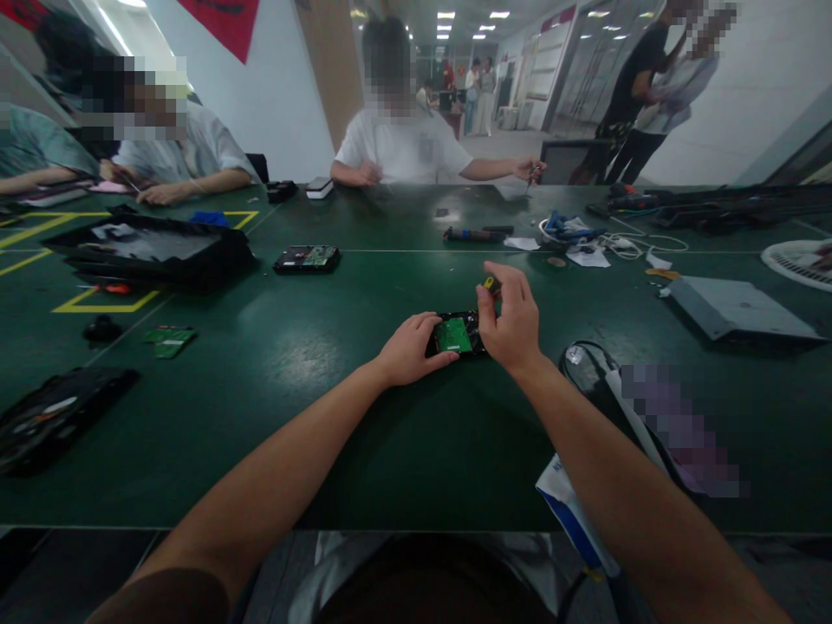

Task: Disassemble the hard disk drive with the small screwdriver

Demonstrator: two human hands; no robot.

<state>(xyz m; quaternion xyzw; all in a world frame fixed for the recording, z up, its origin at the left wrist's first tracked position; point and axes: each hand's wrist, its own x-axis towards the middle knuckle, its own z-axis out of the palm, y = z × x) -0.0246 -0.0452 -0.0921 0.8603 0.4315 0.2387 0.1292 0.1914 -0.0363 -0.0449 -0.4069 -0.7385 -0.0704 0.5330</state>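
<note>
A small black hard drive [455,334] with a green circuit board facing up lies on the dark green table [312,416] in front of me. My left hand [412,348] rests on its left edge, fingers curled against it, holding it down. My right hand [510,316] is closed around a small screwdriver with a yellow and black handle [491,284], held upright over the drive's right end.
Another drive [307,258] lies further back on the left, a loose green board [169,338] and black cases [149,247] at the left. A grey flat box [737,308], cables [585,234] and a black cord [585,360] are at the right. Other people sit across the table.
</note>
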